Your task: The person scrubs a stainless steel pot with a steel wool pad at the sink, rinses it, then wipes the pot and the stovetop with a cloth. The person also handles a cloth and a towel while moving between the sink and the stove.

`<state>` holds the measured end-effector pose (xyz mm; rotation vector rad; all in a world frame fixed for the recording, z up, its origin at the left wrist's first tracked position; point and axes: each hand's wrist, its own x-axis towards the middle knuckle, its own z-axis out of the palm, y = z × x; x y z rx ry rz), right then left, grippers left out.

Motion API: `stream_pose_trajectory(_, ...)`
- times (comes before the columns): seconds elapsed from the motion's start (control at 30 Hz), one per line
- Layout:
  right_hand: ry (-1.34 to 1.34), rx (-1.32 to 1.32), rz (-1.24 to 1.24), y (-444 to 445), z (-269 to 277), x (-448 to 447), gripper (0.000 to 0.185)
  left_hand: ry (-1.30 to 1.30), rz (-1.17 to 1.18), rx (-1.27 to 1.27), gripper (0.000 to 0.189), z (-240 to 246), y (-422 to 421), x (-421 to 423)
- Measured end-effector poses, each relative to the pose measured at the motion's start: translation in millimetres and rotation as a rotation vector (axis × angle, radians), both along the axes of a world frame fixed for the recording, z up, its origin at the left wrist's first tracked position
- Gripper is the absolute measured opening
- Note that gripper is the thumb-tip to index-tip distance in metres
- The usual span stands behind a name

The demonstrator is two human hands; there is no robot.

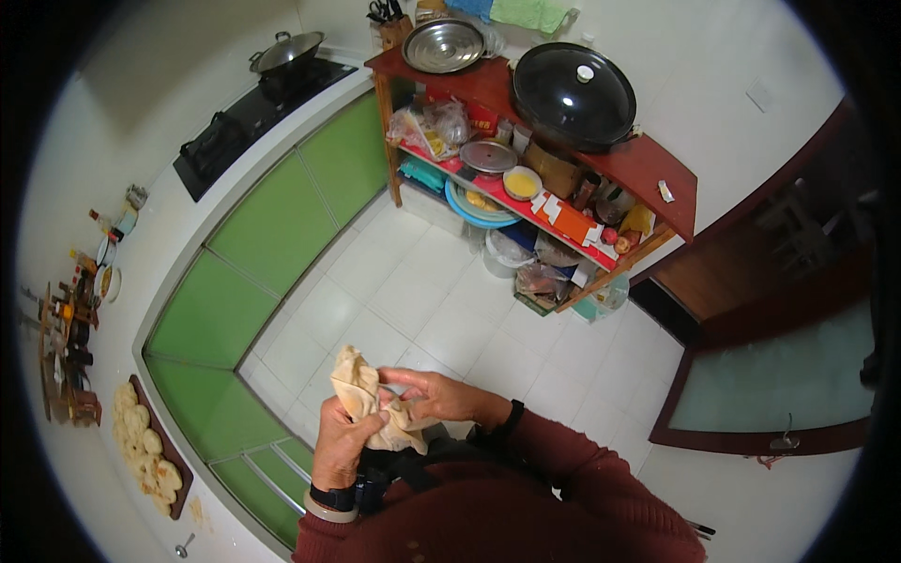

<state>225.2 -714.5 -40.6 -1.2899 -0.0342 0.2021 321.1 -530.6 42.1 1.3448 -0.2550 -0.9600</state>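
Observation:
A crumpled pale cloth [357, 388] is bunched up between my two hands, in front of my body. My left hand [343, 440] grips it from the lower left, with the thumb pressed on top. My right hand [433, 395] is at its right side, fingers bent against the folds; part of the fingers is hidden by the cloth. On the counter to the left, several round flat breads [144, 450] lie on a dark brown board [184, 468]. A metal spoon [184, 546] rests near the board.
A white counter [158, 281] over green cabinets [246, 267] curves along the left, bearing a black gas stove [264, 112] and a lidded wok [288, 53]. Ahead stands a red-topped shelf [662, 158] with a large black lidded pan [574, 95]. A glass-panelled door [774, 373] is at right.

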Motion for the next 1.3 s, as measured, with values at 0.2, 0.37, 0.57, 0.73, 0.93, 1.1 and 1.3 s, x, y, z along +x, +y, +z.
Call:
stream_pose_trajectory(0.2, 0.014, -0.377, -0.227, -37.9, -18.1, 12.1, 0.027, -0.015, -0.083, -0.003, 0.02, -4.3, -42.6, 48.6)
stream_pose_trajectory(0.37, -0.024, -0.647, -0.475, -101.8, -15.8, 29.8, 0.02, -0.049, -0.087, -0.016, 0.021, -17.4, -86.6, 113.2)
stream_pose_trajectory(0.57, 0.3, -0.211, -0.64, -170.0, 16.8, 95.6, 0.018, -0.031, -0.021, -0.065, 0.021, -35.5, -147.6, 202.0)
stream_pose_trajectory(0.73, 0.227, -0.2, -0.725, -204.2, 41.1, 169.3, 0.017, -0.057, -0.04, -0.074, 0.022, -44.0, -190.8, 269.7)
stream_pose_trajectory(0.93, 0.222, -0.176, -0.744, -239.0, 32.8, 217.1, 0.018, 0.078, -0.012, -0.099, 0.023, -50.3, -234.5, 317.1)
stream_pose_trajectory(1.1, 0.368, -0.35, -0.722, -279.4, 19.9, 246.8, 0.018, 0.073, 0.045, -0.082, 0.024, -52.2, -261.8, 344.0)
stream_pose_trajectory(1.3, 0.131, -0.586, -0.683, -347.2, -6.9, 317.3, 0.025, 0.019, 0.218, -0.084, 0.026, -51.0, -287.9, 384.7)
